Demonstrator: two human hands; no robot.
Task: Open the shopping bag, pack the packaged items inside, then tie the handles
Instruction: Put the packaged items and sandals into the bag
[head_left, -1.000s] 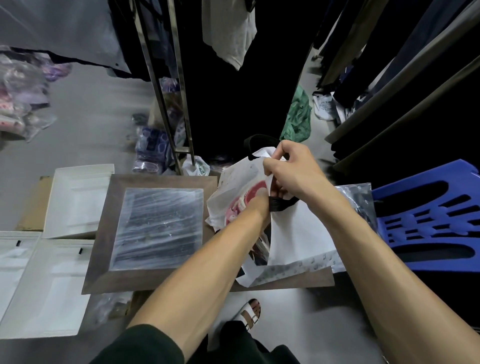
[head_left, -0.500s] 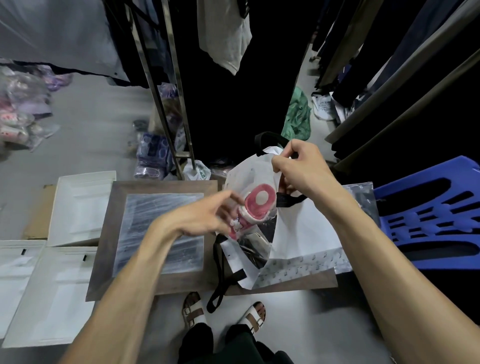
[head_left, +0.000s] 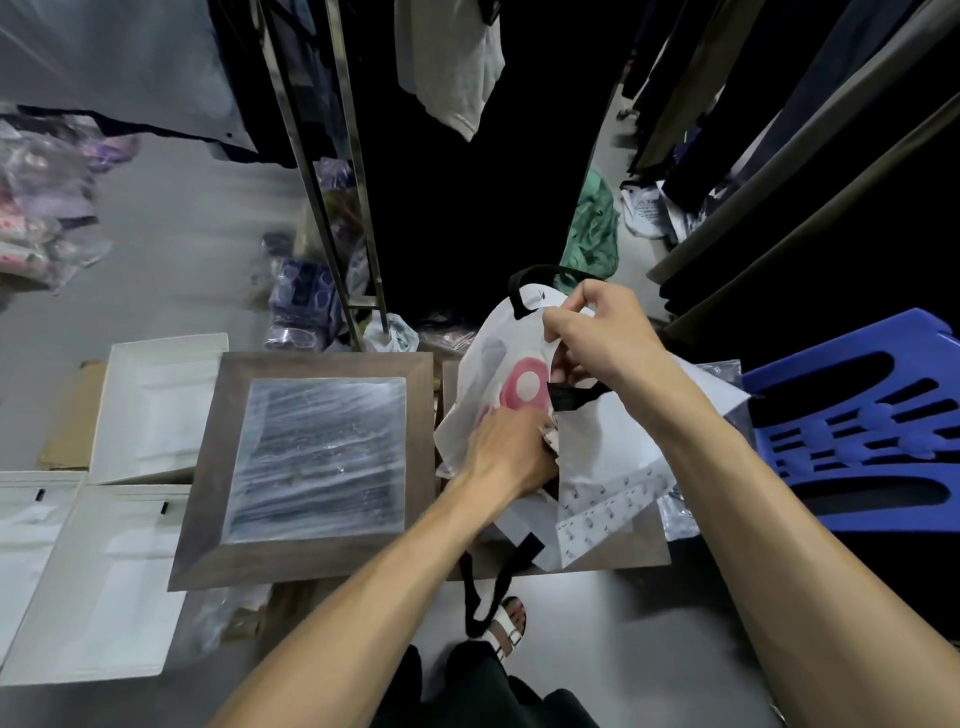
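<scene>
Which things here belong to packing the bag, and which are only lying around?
Part of the job:
- white shopping bag, its mouth held up by the right hand
- pink packaged item, pushed in by the left hand
- black handles, not tied

Lying about:
- blue plastic stool
- wrapped wooden frame
- white boxes
- green cloth

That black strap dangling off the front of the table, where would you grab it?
Take the loose black handle at the bottom of its loop, coming from below the table edge on the person's side. It hangs free there, clear of both hands and the white shopping bag, so fingers can likely hook through.
</scene>
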